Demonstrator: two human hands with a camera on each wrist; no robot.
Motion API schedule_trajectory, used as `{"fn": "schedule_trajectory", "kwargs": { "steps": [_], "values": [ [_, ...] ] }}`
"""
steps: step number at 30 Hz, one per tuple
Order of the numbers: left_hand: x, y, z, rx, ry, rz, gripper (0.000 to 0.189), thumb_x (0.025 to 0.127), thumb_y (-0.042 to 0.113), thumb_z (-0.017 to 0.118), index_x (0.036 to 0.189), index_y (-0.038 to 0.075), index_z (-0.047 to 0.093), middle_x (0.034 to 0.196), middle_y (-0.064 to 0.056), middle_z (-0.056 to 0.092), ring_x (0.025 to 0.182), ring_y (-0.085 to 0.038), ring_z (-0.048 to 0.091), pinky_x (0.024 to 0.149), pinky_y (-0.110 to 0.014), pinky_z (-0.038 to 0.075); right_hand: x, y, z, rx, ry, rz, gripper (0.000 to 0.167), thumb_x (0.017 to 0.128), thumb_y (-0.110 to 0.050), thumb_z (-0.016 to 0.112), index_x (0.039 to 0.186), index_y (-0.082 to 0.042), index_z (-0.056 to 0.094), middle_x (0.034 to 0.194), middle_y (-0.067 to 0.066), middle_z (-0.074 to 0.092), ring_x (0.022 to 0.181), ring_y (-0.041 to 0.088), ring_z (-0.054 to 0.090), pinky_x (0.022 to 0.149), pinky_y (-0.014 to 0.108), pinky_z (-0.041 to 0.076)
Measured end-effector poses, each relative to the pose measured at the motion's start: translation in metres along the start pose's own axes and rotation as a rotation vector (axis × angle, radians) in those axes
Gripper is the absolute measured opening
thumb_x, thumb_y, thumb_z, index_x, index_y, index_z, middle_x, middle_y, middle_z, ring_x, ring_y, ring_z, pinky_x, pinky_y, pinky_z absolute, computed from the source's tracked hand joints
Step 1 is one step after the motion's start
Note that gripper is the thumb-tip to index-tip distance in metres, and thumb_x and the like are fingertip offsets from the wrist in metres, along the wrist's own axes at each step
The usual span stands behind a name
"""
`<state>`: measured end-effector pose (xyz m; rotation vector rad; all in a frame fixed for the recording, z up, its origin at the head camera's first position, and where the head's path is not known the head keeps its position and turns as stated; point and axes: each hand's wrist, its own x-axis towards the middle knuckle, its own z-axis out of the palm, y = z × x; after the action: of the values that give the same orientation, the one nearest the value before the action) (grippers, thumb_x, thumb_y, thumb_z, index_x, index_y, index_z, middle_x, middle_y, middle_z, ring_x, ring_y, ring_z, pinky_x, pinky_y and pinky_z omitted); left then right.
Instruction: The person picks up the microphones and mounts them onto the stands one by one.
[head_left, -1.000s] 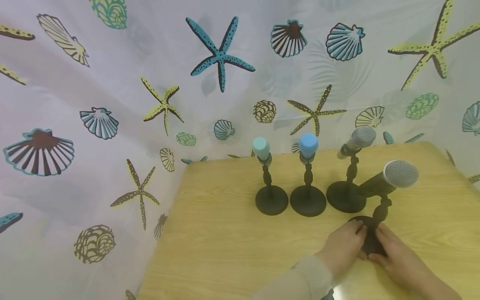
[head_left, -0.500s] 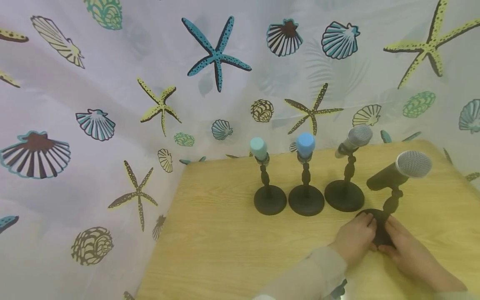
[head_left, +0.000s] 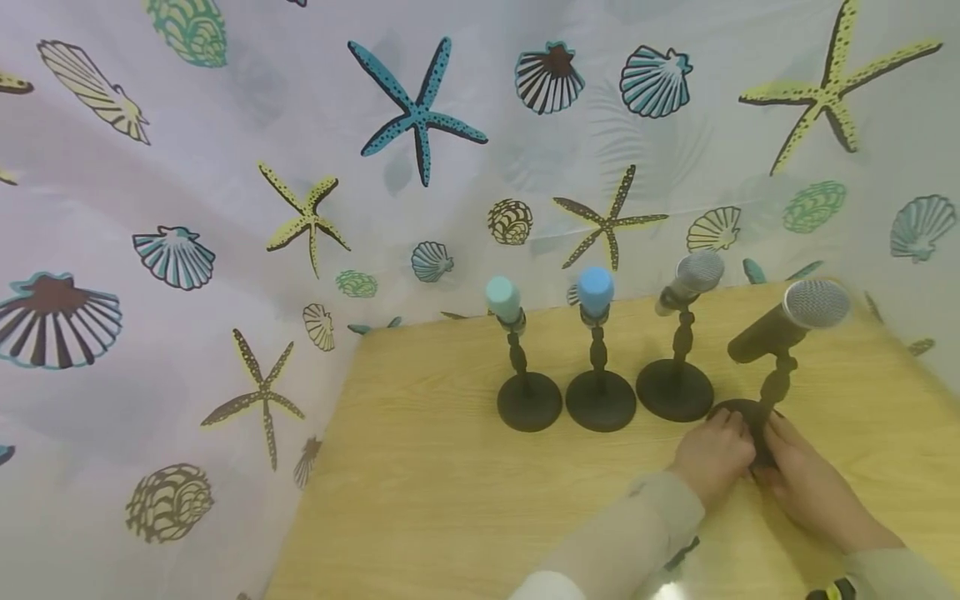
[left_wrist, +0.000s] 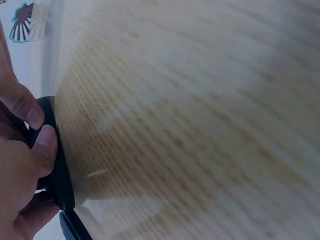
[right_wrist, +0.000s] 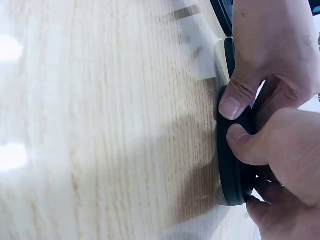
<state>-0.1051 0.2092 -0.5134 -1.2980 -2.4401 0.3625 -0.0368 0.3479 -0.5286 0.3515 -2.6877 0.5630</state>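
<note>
In the head view, my left hand (head_left: 714, 458) and right hand (head_left: 813, 483) grip the round black base (head_left: 764, 446) of a microphone stand from both sides. Both thumbs lie on the base's near edge (right_wrist: 229, 165) in the right wrist view. The base sits flat on the table. Its stand carries a black microphone (head_left: 795, 321) with a silver mesh head, tilted up to the right. Left of it stands another stand with a silver-headed microphone (head_left: 690, 279). Beyond that are a stand with a blue-covered microphone (head_left: 596, 293) and one with a mint-covered microphone (head_left: 503, 300).
The stands' bases form a row on the wooden table (head_left: 420, 467). A curtain (head_left: 450, 208) printed with shells and starfish hangs behind and to the left. A dark object (head_left: 681, 553) shows partly beside the left sleeve, and a yellow-and-black one (head_left: 832, 590) at the bottom edge.
Both hands have slid the gripped stand away from the body and rightward, so its base now lies beside the third stand's base. The other stands stay put while the head view shifts slightly.
</note>
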Motion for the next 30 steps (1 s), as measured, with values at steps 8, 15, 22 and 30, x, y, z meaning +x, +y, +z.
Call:
{"fn": "schedule_trajectory", "kwargs": {
  "steps": [8,15,22,30],
  "values": [
    [0.013,0.008,0.007,0.045,0.040,-0.066,0.016,0.098,0.031,0.060,0.105,0.036,0.073,0.102,0.012,0.064,0.090,-0.003,0.056,0.064,-0.011,0.052,0.012,0.005,-0.004,-0.020,-0.085,0.089,0.062,0.080,0.008,0.066,0.130,0.030,0.037,0.136,0.050,0.034,0.119,0.066,0.041,0.099,0.072,0.035],
    [0.022,0.012,0.011,0.073,0.064,-0.067,0.020,0.100,0.027,0.058,0.112,0.032,0.073,0.112,0.010,0.067,0.096,-0.005,0.058,0.071,-0.012,0.055,0.017,0.015,-0.002,-0.104,-0.039,0.045,0.066,0.066,0.014,0.068,0.124,0.031,0.041,0.131,0.048,0.040,0.115,0.062,0.045,0.097,0.069,0.041],
    [0.030,0.006,0.009,0.080,-0.052,-0.013,0.037,0.104,0.025,0.051,0.139,0.019,0.055,0.142,0.004,0.056,0.133,-0.012,0.051,0.106,-0.015,0.045,0.030,0.027,-0.010,-0.138,-0.126,0.072,0.059,0.077,0.009,0.069,0.123,0.032,0.040,0.132,0.051,0.037,0.117,0.065,0.043,0.095,0.070,0.043],
    [0.045,0.007,0.015,0.047,-0.232,-0.087,0.046,0.109,0.032,0.034,0.154,0.022,0.033,0.160,0.005,0.033,0.147,-0.011,0.032,0.114,-0.016,0.036,0.044,0.037,-0.015,-0.163,-0.154,0.068,0.058,0.081,0.004,0.070,0.121,0.033,0.041,0.131,0.052,0.037,0.118,0.065,0.043,0.097,0.068,0.043]
  ]
}}
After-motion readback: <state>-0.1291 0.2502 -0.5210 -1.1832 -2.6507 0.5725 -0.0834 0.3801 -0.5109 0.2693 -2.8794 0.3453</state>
